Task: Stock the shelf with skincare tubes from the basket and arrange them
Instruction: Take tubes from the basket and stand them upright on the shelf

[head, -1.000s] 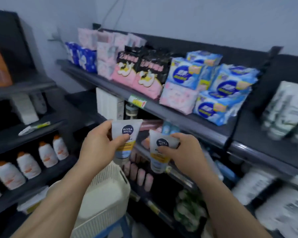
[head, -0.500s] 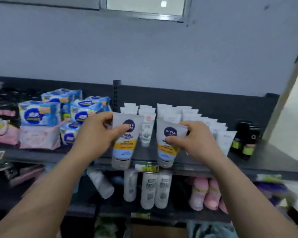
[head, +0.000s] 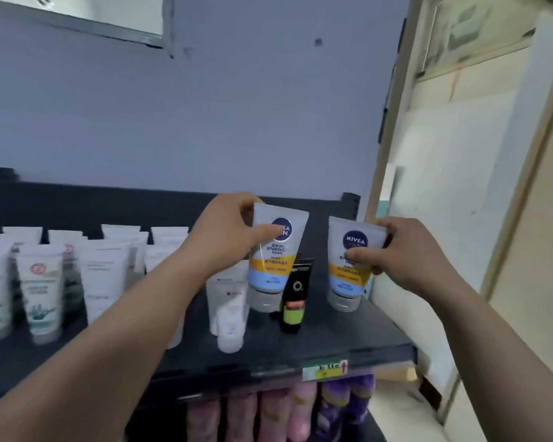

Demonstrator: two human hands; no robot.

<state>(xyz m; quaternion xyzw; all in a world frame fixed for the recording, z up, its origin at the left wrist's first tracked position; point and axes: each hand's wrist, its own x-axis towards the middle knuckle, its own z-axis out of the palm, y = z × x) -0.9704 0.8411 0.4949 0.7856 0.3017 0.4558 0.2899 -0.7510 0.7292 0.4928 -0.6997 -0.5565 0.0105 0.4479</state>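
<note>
My left hand (head: 227, 237) grips a white, yellow and blue Nivea tube (head: 273, 269) by its top, cap down, above the right part of the dark shelf (head: 332, 342). My right hand (head: 406, 250) holds a second, matching Nivea tube (head: 348, 275) by its upper right edge, cap down near the shelf's right end. Whether either cap touches the shelf I cannot tell. A black and green tube (head: 296, 298) stands between them. The basket is out of view.
Rows of white tubes (head: 42, 288) fill the left of the shelf, and one white tube (head: 229, 311) stands near its front. Pink tubes (head: 275, 413) and purple tubes (head: 342, 403) sit on the shelf below. A door frame (head: 393, 173) borders the shelf's right end.
My view and both hands have swung right from the basket, past the pad packs and white tubes, to the shelf's right end. Both tubes stay in my hands, now farther apart.
</note>
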